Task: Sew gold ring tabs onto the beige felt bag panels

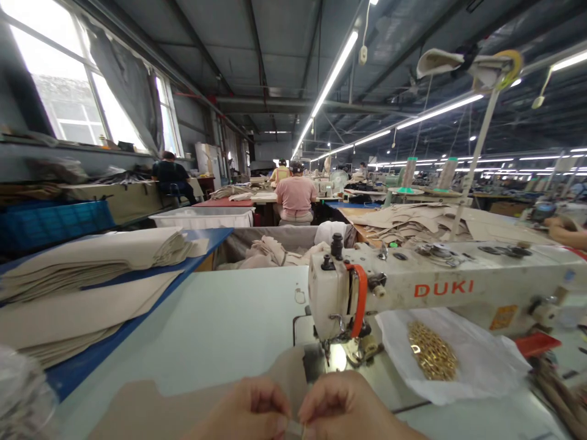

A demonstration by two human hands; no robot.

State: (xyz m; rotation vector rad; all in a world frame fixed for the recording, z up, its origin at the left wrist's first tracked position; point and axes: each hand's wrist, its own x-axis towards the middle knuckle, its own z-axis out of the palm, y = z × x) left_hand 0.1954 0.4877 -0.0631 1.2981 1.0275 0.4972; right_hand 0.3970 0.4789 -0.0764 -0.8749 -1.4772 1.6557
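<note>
At the bottom edge, just in front of the sewing machine (367,287), my left hand (254,408) and my right hand (346,406) meet almost fingertip to fingertip. Both are closed in a pinch on a small pale strip (293,428), whose kind I cannot make out. Beneath them a beige fabric piece (151,406) lies flat on the pale worktable (220,324), reaching toward the lit needle area (338,357). Right of the needle, a white plastic bag (486,360) carries a heap of small gold-coloured metal pieces (431,353).
Stacked beige fabric panels (92,263) lie on a blue surface (188,275) at left. Behind the table stands a grey fabric-lined bin (233,244) with cloth. A thread stand pole (477,153) rises behind the machine. Several people sit farther off, one in a pink shirt (296,198).
</note>
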